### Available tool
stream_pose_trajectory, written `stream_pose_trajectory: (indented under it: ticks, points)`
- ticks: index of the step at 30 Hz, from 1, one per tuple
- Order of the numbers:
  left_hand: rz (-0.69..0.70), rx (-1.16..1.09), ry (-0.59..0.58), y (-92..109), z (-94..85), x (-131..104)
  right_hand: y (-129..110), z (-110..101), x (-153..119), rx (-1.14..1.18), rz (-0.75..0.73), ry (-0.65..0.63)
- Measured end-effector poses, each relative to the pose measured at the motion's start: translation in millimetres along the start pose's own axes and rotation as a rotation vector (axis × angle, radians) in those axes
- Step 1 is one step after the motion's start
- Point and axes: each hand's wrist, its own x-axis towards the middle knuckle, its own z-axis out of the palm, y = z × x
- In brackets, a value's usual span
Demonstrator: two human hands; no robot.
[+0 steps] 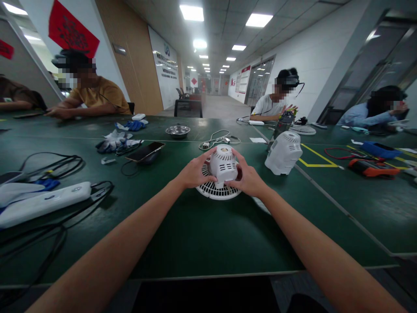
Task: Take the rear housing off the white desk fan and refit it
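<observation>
Between my two hands is a white fan motor housing with vent slots, standing over a round white fan grille on the green table. My left hand grips the housing's left side, thumb low and fingers near the top. From the right, my right hand holds it the same way. The grille's middle is hidden under the housing and my hands. Further right stands another white plastic housing, upright with slots near its top.
On the left lie a white power strip, black cables and a phone. A metal bowl and a white cable are beyond my hands. An orange multimeter and blue tray are right. Several people sit around the table.
</observation>
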Motion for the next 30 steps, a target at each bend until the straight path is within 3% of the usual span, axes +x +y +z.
stream_pose_trajectory:
  ticks: [5, 10, 18, 21, 23, 27, 30]
  points:
    - [-0.216, 0.115, 0.082, -23, 0.9, -5, 19, -11, 1, -0.057, 0.007, 0.06]
    - [-0.468, 0.007, 0.136, -49, -0.1, -10, 26, -20, 0, -0.02, 0.011, 0.063]
    - [-0.619, 0.085, 0.084, -57, 5.0, -7, 15, -1, 1, -0.004, -0.007, 0.126]
    - [-0.607, 0.012, 0.117, -56, 4.6, -10, 15, 5, 2, 0.045, 0.057, 0.188]
    - [-0.548, -0.088, 0.207, -53, 3.1, -11, 14, 3, 2, 0.173, 0.118, 0.238]
    - [-0.318, -0.297, 0.51, -47, 3.0, -5, 11, -1, 4, 0.606, 0.272, 0.389]
    - [-0.312, -0.395, 0.556, -43, 9.3, 1, 10, 6, 4, 0.917, 0.412, 0.422]
